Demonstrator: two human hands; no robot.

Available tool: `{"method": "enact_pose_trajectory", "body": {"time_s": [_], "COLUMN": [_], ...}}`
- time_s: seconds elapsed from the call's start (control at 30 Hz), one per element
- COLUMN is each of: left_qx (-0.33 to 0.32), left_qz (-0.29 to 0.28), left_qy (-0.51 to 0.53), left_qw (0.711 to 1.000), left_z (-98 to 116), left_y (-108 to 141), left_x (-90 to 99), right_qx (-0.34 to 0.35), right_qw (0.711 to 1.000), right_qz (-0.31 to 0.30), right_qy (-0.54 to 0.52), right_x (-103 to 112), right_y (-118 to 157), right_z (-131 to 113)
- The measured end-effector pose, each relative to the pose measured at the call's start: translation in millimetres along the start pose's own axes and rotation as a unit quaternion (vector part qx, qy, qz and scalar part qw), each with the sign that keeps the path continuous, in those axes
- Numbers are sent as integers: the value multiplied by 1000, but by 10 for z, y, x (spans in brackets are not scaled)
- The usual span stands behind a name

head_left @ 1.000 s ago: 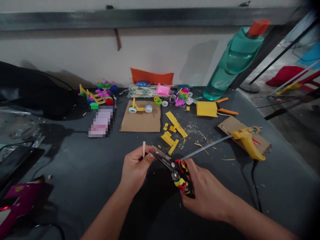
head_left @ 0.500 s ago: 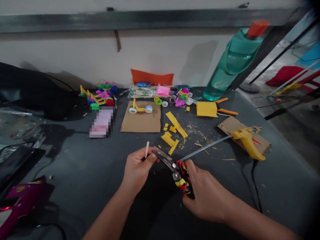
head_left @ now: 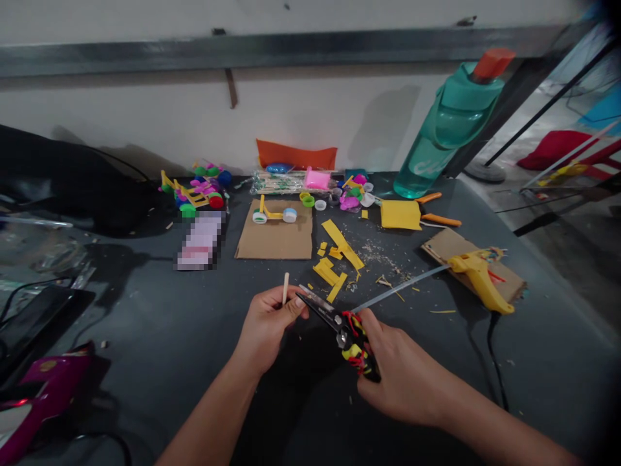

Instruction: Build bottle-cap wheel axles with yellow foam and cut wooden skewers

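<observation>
My left hand (head_left: 262, 330) is closed, pinching a short wooden stick (head_left: 286, 288) that stands up between thumb and fingers. In my right hand (head_left: 407, 375) are black scissors (head_left: 332, 318), their handles wrapped in red and yellow. The blades point left, slightly parted, with the tips at my left thumb and fingertips. Whatever lies between the blades is too small to make out. Beyond my hands, yellow foam-like scraps (head_left: 342, 243) lie on the dark table (head_left: 160, 336). A small yellow scooter model (head_left: 274, 214) with bottle-cap wheels stands on a cardboard square (head_left: 276, 243).
To the right, a yellow glue gun (head_left: 478, 278) with a long glue stick rests on cardboard, its cable trailing forward. Behind it are orange-handled pliers (head_left: 444, 220) and a teal bottle (head_left: 436, 136). Colourful models (head_left: 198, 188) and a blurred-out rectangle (head_left: 200, 241) lie left; a magenta device (head_left: 53, 388) sits nearer.
The camera view has tilted slightly, so the background sits a little lower. Both hands, the stick and the scissors keep nearly the same positions.
</observation>
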State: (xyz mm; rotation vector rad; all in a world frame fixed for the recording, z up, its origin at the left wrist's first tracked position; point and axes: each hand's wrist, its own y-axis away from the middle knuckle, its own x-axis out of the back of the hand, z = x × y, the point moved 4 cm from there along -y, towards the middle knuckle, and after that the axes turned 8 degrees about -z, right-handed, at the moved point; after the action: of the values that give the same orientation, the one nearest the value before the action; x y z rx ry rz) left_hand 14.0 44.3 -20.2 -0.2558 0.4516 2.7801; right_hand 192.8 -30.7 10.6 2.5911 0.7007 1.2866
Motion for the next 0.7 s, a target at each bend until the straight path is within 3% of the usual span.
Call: {"method": "enact_pose_trajectory", "body": {"time_s": [0.2,0.7], "left_qx": [10,25], "left_qz": [17,-3], "left_qy": [70,51], "left_qw": [997,998], "left_z": [18,30], "left_y": [-9,5], "left_x": [-23,-42], "right_qx": [-12,-3], "right_qw": [1000,1000], "right_qz": [14,10], "right_qy": [-8,-14], "right_x": [-4,-15], "right_y": [-16,1], "right_z": [-21,-59]}}
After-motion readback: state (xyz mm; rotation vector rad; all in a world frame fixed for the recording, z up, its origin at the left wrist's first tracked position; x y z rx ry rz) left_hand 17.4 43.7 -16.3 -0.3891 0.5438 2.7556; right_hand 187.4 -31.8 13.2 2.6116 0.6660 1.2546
